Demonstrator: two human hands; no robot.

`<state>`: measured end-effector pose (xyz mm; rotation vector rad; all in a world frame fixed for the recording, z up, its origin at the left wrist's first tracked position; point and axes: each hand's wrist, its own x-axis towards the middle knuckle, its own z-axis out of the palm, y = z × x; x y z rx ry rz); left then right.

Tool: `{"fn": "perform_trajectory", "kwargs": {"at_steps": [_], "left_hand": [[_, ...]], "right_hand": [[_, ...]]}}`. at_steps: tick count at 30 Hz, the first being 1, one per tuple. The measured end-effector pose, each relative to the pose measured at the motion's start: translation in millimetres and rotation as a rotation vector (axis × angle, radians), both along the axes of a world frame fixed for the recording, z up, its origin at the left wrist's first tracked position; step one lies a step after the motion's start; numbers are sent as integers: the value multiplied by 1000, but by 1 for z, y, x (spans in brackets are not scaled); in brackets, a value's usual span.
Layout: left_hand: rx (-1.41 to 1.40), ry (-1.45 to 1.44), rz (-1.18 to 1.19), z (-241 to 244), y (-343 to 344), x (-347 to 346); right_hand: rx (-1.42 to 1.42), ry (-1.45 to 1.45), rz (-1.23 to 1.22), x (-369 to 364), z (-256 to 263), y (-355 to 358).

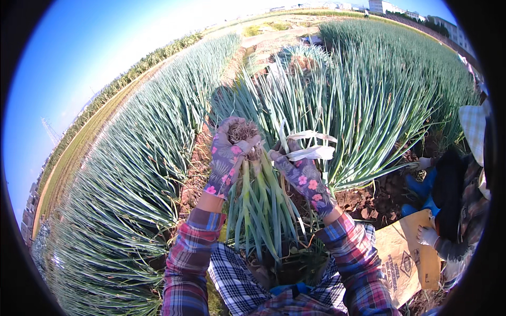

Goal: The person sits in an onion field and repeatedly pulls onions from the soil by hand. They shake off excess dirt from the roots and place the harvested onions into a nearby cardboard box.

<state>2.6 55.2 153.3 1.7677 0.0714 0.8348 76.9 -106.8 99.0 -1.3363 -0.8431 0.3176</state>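
My left hand, in a floral-patterned glove, grips a bunch of green onions near the root end. The tangled brown roots point up, and the green leaves hang down between my knees. Close beside the bunch, my right hand wears a matching glove. Its fingers are closed on pale, dry outer leaves, whose loose ends stick out to the right. Whether those leaves are fully detached from the bunch, I cannot tell.
Onion rows stand at left and ahead at right. Heaped pulled onions lie farther up the strip. By my right knee is a printed brown paper sack; a co-worker's gloved hand rests at its edge.
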Motion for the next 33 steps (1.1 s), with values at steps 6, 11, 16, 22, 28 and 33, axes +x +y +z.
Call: {"fn": "perform_trajectory", "kwargs": {"at_steps": [6, 11, 16, 22, 28, 33], "left_hand": [[81, -130, -86, -4, 0, 7], [224, -29, 126, 4, 6, -3], [205, -67, 83, 12, -9, -6], [146, -87, -33, 10, -16, -3], [186, -16, 42, 1, 6, 0], [517, 25, -85, -12, 1, 9]], "right_hand": [[-359, -843, -231, 1, -4, 24], [601, 379, 133, 26, -3, -22], [-21, 235, 120, 5, -43, -24], [-634, -786, -109, -17, -64, 5], [-5, -70, 197, 20, -33, -15], [205, 177, 47, 3, 17, -43]]}}
